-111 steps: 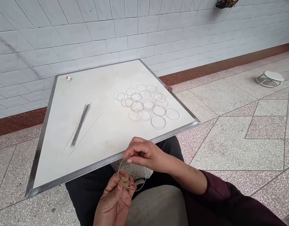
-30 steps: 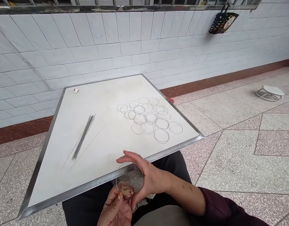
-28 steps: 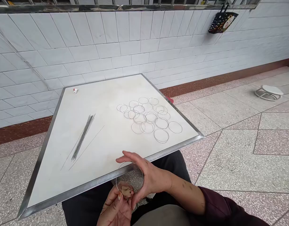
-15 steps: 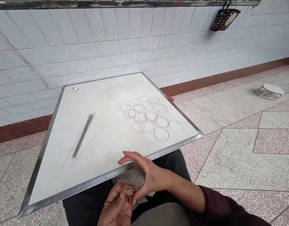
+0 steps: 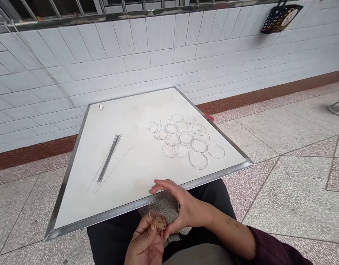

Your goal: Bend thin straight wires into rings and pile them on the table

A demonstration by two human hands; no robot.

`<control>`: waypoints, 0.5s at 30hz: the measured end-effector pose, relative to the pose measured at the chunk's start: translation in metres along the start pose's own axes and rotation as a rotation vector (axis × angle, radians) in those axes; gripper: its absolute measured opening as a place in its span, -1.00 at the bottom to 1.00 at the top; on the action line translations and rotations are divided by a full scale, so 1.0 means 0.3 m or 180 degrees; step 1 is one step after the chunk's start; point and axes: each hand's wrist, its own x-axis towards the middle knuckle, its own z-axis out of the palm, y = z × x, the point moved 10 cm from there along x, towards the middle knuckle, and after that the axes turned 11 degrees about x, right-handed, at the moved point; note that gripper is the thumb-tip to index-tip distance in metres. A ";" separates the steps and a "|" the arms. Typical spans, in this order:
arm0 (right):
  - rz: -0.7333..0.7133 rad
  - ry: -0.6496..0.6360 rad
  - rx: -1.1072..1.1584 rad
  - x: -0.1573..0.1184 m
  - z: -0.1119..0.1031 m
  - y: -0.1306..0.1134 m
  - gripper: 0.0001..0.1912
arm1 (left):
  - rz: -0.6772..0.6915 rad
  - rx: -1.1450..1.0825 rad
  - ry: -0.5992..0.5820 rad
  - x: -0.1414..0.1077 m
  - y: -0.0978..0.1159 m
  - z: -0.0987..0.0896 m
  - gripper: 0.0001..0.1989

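White counter (image 5: pixel 147 110), metal-edged, filling the middle of the head view. Right of centre: wire rings (image 5: pixel 179 138), loose, many overlapping. Left of centre: one bundle of straight wires (image 5: pixel 109 159), a single strand (image 5: pixel 113 170) lying apart to its right. Upper left corner of the top: one small white-and-red item (image 5: pixel 101 108). Lower centre, by the near edge: one wire hoop (image 5: pixel 149 208). Left hand (image 5: pixel 146 237): grip pinched closed on the hoop's lower left, beside a curled tan piece (image 5: pixel 160 223). Right hand (image 5: pixel 188 209): grip spread wide, C-shaped, about the hoop's right side; whether it presses the wire, I cannot tell from here. Upper right: dark patterned bag (image 5: pixel 281 17), hanging.
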 end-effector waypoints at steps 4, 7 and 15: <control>0.0105 -0.0036 -0.0039 -0.007 0.004 0.004 0.30 | -0.0016 -0.0026 -0.0009 -0.013 0.002 0.017 -0.79; 0.0137 -0.0078 -0.0018 -0.008 0.006 -0.005 0.34 | -0.0048 -0.0030 0.0057 -0.022 -0.001 0.018 -0.81; 0.0080 -0.0067 0.0261 -0.014 -0.002 -0.003 0.37 | -0.0168 -0.0008 -0.0040 -0.042 0.003 0.028 -0.85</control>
